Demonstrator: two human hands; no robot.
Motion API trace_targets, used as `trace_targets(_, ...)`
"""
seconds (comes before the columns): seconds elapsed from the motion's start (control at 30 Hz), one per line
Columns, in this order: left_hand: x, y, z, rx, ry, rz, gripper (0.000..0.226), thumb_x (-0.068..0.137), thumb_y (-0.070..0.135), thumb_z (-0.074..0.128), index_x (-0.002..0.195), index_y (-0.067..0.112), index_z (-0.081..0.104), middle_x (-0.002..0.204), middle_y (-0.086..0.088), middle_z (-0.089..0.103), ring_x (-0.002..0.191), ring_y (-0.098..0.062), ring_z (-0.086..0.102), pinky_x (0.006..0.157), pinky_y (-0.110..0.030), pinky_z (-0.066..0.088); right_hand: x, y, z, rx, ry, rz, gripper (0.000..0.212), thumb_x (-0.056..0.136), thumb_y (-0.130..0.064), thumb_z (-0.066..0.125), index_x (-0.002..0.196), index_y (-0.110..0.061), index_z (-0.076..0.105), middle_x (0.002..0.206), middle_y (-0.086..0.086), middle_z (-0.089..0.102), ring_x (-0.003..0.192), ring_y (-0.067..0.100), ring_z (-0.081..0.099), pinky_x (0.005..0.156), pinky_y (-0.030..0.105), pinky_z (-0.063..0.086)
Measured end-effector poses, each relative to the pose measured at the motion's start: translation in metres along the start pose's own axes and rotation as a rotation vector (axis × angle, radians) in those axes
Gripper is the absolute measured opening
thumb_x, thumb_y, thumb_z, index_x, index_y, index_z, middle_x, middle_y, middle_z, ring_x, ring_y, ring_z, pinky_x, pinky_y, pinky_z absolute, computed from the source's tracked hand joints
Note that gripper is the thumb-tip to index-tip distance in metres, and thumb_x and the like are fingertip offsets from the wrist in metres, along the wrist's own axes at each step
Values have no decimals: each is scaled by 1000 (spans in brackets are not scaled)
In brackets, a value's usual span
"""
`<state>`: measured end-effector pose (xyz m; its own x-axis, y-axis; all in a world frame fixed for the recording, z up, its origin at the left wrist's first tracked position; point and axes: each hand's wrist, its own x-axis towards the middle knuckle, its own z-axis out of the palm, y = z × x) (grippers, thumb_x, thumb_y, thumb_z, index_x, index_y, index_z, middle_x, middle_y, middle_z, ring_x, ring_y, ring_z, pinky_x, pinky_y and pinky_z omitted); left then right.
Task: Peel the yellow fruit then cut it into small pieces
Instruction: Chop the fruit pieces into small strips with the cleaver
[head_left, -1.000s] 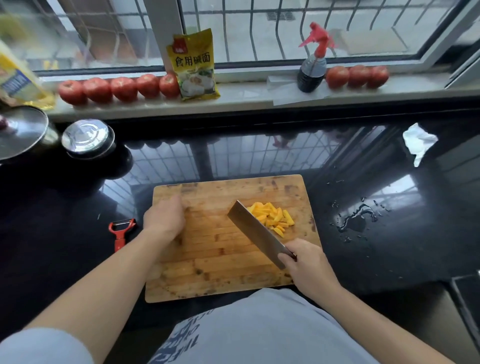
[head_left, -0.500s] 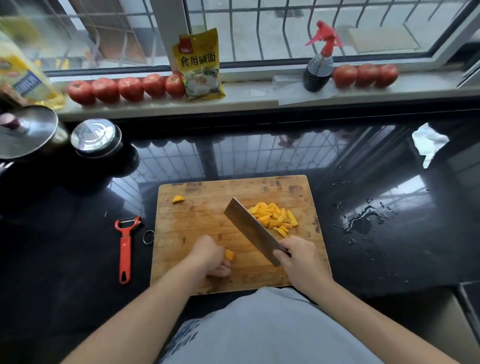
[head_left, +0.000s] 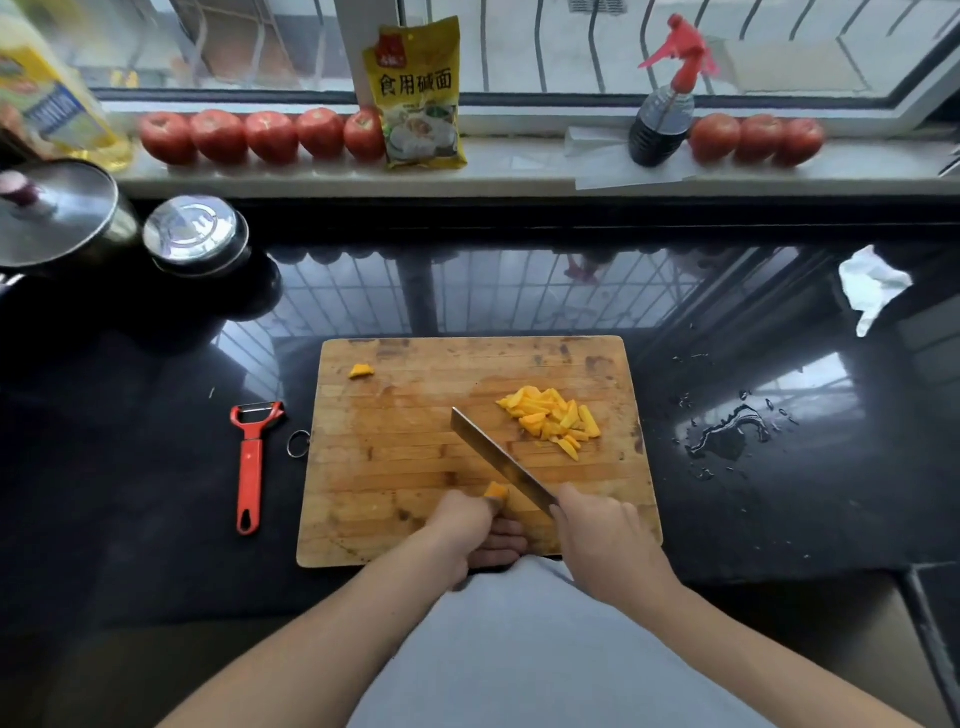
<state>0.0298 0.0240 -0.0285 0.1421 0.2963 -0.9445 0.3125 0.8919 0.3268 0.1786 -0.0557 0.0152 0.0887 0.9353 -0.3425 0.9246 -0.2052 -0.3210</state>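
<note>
A wooden cutting board (head_left: 415, 467) lies on the black counter. On its right part sits a pile of small yellow fruit pieces (head_left: 551, 417). One loose yellow piece (head_left: 360, 371) lies near the board's far left corner. My left hand (head_left: 475, 530) holds a yellow fruit chunk (head_left: 495, 491) down at the board's near edge. My right hand (head_left: 605, 540) grips the handle of a cleaver (head_left: 498, 460), whose blade slants up-left, just right of that chunk.
A red peeler (head_left: 251, 465) lies left of the board. Two lidded steel pots (head_left: 192, 236) stand at the far left. Water drops (head_left: 727, 436) and a crumpled tissue (head_left: 872, 286) are to the right. Tomatoes (head_left: 260, 136), a yellow packet (head_left: 418, 93) and a spray bottle (head_left: 665, 104) line the windowsill.
My left hand left the board's far left side, came to the near edge and now holds a fruit chunk beside the blade. The cleaver has shifted slightly nearer.
</note>
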Motion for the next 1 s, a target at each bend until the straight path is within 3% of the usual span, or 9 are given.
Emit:
trace_targets(0.13,0,-1,-6,-7,-1,26,37,106,31,57,101,-3,67,83,-17,80,70,-30,79,58,-37,65,-4,5,4,-80,11,-48,23,100,-19,49,81,-25,36,65,-9,45,58,25,54,45,28,16)
trace_targets(0.27,-1,0,-2,-8,48,43,37,108,29,55,102,-6,68,77,-17,78,61,-27,75,57,-36,64,-6,12,12,-147,-42,-77,20,98,-17,48,82,-24,38,66,-8,46,57,24,54,50,33,30)
trace_targets(0.4,-2,3,1,19,63,25,36,108,25,52,104,-8,68,80,-18,76,63,-29,73,59,-37,64,7,6,19,-177,-97,-94,14,95,-13,44,86,-21,37,74,0,59,66,30,62,53,34,33)
trace_targets(0.57,-2,1,-1,24,78,36,33,105,23,55,103,-7,70,80,-19,78,64,-30,76,60,-38,66,24,-8,19,-132,22,-142,20,97,-16,52,80,-19,42,69,1,61,57,30,59,47,35,38)
trace_targets(0.7,-1,-2,-3,34,76,65,33,105,22,52,102,-5,70,76,-16,78,63,-29,77,62,-39,66,7,7,14,-148,28,-120,13,99,-19,49,88,-19,55,69,-3,62,56,26,60,49,39,49)
trace_targets(0.87,0,0,-1,25,82,41,30,103,15,49,99,-7,69,78,-20,78,65,-34,75,66,-42,66,8,5,21,-225,-113,-98,12,96,-12,43,86,-19,39,72,-1,54,65,31,61,53,35,42)
trace_targets(1.0,-2,0,-1,45,95,46,30,102,13,49,100,-7,70,79,-22,78,66,-34,76,64,-42,66,27,-11,21,-145,-13,-133,18,98,-15,48,83,-20,39,74,4,63,64,35,61,51,37,39)
